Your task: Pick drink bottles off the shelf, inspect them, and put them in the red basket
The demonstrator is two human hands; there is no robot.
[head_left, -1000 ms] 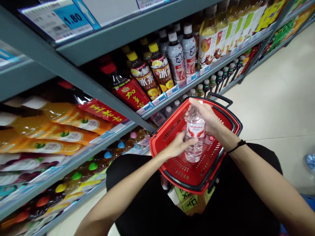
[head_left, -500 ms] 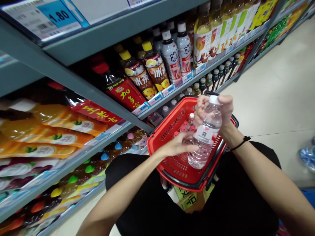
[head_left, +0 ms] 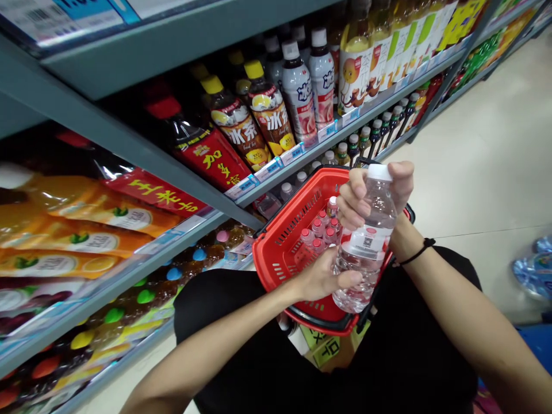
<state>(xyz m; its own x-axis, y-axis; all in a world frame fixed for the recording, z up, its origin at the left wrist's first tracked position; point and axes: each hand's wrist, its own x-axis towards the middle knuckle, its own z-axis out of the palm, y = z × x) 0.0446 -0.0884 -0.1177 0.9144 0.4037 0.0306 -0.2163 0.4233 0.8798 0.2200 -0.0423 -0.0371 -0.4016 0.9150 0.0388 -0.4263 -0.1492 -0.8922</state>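
Observation:
A clear water bottle (head_left: 365, 247) with a white cap and a white label is held tilted over a red shopping basket (head_left: 280, 247). My right hand (head_left: 360, 192) is wrapped round its neck just under the cap. My left hand (head_left: 323, 276) grips its lower body from the left. Several small bottles with pink caps (head_left: 321, 227) stand in the basket's far corner.
Grey store shelves (head_left: 181, 172) on the left carry many drink bottles: dark tea bottles (head_left: 235, 123), white bottles (head_left: 302, 95), orange juice bottles (head_left: 86, 213). A beige tiled aisle floor (head_left: 487, 167) runs along the right. A wrapped pack of bottles (head_left: 532, 270) lies on the floor at right.
The bottle has been lifted out of the basket and tilted, its cap now toward the upper right. My right hand moved from the cap to the neck; my left hand slid to the lower body.

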